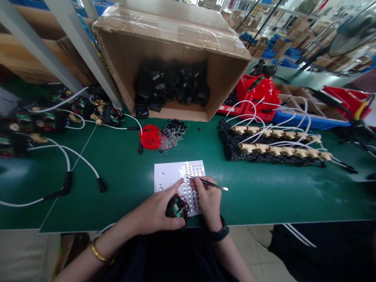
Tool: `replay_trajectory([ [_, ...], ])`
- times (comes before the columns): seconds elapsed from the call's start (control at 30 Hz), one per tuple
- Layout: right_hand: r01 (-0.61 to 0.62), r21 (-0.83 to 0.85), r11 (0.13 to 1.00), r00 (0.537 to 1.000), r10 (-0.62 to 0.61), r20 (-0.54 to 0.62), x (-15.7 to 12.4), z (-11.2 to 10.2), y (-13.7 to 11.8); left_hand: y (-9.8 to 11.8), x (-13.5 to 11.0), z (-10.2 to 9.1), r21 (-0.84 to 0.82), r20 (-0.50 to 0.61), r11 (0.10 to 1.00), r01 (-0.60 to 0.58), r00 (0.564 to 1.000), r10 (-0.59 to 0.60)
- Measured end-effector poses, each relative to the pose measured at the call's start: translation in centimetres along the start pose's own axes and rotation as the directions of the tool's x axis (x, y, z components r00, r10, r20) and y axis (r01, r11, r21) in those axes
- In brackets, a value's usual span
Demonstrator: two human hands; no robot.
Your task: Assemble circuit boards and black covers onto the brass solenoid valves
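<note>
My left hand (160,209) is wrapped round a black housing (178,207) with a green circuit board and red wires inside, near the table's front edge. Its index finger reaches onto a white sheet (169,170) that carries rows of small round silver discs (194,168). Pinched in my right hand (210,197) is a pair of tweezers (214,184), its tip over the sheet beside my left fingertip. Whether the tip grips a disc is too small to tell. A few loose discs (160,187) lie at the sheet's left side.
Behind the sheet lie a red wire coil (150,137) and a pile of small screws (172,137). A cardboard box (226,78) holds black housings. Brass-fitted assemblies (273,143) with white cables stand right; more assemblies (38,121) lie left. Red bins (258,94) stand behind.
</note>
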State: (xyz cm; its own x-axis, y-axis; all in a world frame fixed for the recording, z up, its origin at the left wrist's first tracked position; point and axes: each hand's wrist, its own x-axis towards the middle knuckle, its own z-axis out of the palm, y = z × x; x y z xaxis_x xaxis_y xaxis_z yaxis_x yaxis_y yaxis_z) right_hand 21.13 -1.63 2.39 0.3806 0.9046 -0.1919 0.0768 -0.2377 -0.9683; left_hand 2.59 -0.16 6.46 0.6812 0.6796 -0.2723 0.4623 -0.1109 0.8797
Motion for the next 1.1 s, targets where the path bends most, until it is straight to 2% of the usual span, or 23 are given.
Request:
replay_trajectory([
  [0.1,0.017,-0.021,1.0,0.999,-0.016,0.045,0.1,-0.2,-0.4,0.0,0.1,0.1,0.0,0.008,1.0,-0.003,1.0,0.003],
  [0.3,0.03,-0.056,0.998,0.99,-0.023,0.137,0.6,-0.9,-0.3,-0.2,0.3,0.0,-0.055,-0.048,0.998,-0.041,0.998,0.038],
  [0.5,0.024,-0.044,0.999,0.988,-0.017,0.156,0.6,-1.0,0.1,-0.4,0.3,0.0,-0.113,-0.015,0.993,-0.019,1.0,0.018],
  [0.57,0.027,-0.027,0.999,0.989,-0.023,0.149,0.5,-0.9,0.0,-0.4,-0.2,-0.2,-0.188,-0.051,0.982,-0.024,0.999,0.015],
  [0.63,0.011,0.019,1.0,0.991,-0.013,0.137,0.4,-0.8,0.1,-0.3,-0.8,-0.6,-0.256,-0.152,0.966,-0.041,0.988,0.001],
  [0.7,-0.013,0.08,0.997,0.993,0.003,0.121,0.2,-0.7,0.2,0.0,-1.4,-1.2,-0.236,-0.319,0.97,-0.051,0.947,-0.028],
  [0.77,-0.039,0.152,0.988,0.993,0.021,0.118,0.2,-0.8,0.4,0.1,-1.6,-1.6,-0.185,-0.485,0.982,-0.047,0.873,-0.05],
  [0.83,-0.086,0.267,0.96,0.992,0.059,0.109,0.1,-1.0,0.3,-0.1,-1.3,-1.6,-0.22,-0.582,0.973,-0.065,0.809,-0.078],
  [0.9,-0.148,0.413,0.899,0.989,0.123,0.088,0.1,-1.3,-0.3,-0.5,-0.6,-1.1,-0.327,-0.61,0.938,-0.12,0.784,-0.112],
  [0.97,-0.219,0.556,0.802,0.976,0.187,0.114,0.0,-1.4,-1.4,-1.1,0.2,-0.5,-0.395,-0.621,0.903,-0.167,0.774,-0.128],
  [1.03,-0.295,0.651,0.699,0.955,0.2,0.218,-0.2,-1.0,-2.9,-1.7,0.9,0.2,-0.404,-0.636,0.894,-0.196,0.762,-0.121],
  [1.1,-0.344,0.682,0.646,0.934,0.16,0.319,-0.6,-0.3,-4.3,-2.1,1.3,0.8,-0.384,-0.649,0.899,-0.209,0.754,-0.102],
])
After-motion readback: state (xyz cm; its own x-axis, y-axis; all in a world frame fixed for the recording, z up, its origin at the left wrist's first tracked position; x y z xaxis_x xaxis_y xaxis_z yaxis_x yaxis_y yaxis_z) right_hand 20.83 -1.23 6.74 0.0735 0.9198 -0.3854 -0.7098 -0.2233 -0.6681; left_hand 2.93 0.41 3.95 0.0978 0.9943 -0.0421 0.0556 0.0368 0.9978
